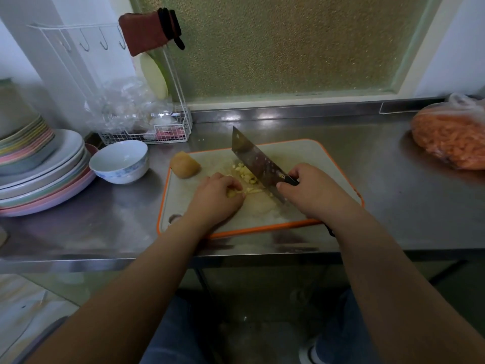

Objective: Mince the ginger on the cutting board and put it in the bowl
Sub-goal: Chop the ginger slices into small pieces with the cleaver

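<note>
Left hand [219, 194] pinches ginger [233, 192] mid-board [328, 164], steadying it for the knife [256, 164] gripped by right hand [312, 189] (bowl [119, 161] waits off the left edge).

A stainless-steel counter [367, 164] ran along the wall — behind it sat a frosted, pebbled window [283, 46] in a pale green frame, daylight dim through it. White walls [462, 43] flanked the window; underneath, the counter's dark legs stood on a shadowed floor [262, 298].
</note>
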`<act>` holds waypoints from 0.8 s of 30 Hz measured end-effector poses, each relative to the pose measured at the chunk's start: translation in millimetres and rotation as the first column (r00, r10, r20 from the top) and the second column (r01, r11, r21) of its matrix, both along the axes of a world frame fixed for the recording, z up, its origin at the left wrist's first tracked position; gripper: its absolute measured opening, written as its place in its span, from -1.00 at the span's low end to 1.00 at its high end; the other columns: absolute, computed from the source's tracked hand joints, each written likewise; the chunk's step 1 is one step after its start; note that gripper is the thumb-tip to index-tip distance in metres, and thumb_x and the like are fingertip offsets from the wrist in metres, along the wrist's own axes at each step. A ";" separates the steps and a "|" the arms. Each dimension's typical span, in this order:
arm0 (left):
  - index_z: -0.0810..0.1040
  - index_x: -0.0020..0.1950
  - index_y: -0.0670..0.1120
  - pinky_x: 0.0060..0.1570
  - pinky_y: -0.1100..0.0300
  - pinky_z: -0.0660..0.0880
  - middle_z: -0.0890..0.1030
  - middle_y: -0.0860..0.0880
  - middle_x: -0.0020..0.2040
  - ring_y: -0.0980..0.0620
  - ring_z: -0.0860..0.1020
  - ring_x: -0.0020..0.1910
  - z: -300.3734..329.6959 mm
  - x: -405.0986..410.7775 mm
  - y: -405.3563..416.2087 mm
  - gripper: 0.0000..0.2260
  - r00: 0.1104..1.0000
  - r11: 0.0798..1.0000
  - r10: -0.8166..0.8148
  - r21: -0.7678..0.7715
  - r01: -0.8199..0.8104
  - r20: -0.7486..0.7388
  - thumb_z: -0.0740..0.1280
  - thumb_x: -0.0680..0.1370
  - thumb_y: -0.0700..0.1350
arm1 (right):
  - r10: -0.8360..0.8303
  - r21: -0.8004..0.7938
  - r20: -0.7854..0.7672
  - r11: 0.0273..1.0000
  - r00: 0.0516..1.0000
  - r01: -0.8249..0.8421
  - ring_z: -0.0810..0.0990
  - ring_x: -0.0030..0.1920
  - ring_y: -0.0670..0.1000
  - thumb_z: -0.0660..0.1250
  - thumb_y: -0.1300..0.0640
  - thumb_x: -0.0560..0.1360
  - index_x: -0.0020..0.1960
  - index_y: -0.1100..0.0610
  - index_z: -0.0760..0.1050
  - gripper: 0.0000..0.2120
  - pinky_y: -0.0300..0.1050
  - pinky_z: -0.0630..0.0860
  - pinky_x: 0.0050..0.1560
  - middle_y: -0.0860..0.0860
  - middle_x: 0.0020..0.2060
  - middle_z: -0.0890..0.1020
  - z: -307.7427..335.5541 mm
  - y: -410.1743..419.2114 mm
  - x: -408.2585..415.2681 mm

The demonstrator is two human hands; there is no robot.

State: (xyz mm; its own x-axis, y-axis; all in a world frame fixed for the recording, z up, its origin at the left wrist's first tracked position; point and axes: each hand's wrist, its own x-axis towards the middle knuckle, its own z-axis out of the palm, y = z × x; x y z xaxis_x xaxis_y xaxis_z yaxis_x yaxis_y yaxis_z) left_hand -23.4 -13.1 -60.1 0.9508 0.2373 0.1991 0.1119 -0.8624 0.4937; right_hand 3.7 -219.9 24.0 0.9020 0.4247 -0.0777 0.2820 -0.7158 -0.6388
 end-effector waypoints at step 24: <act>0.56 -0.10 -0.02 -0.02 0.07 0.49 0.58 -0.03 -0.08 -0.05 0.54 -0.06 20.4 20.4 2.3 -0.96 0.984 0.992 -0.125 -0.015 0.124 -0.123 0.33 0.51 -0.15 | 0.052 -0.131 0.022 0.990 0.998 -0.048 0.52 -0.20 0.08 0.26 0.02 0.54 -0.10 0.08 0.42 -0.87 -0.06 0.41 -0.22 0.06 -0.24 0.52 -4.6 -7.9 6.5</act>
